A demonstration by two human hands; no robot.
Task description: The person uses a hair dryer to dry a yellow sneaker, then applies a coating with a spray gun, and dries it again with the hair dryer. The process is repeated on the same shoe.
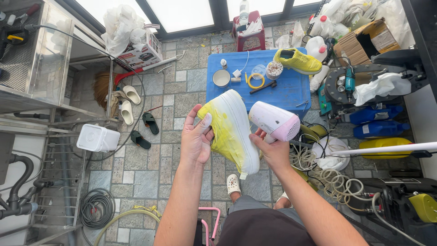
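The left hand [195, 139] is clamped on a yellow-white shoe [232, 130]; just right, the right hand [273, 150] grips a pink hair dryer [274, 121], near the far blue table [287, 93]

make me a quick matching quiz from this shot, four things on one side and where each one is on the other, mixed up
Things:
1. yellow and white sneaker
2. pink and white hair dryer
3. all-yellow shoe
4. white clog

Places:
A. on the blue table
B. in the left hand
C. on the person's foot, low in the picture
D. in the right hand

Pairs: 1-B, 2-D, 3-A, 4-C
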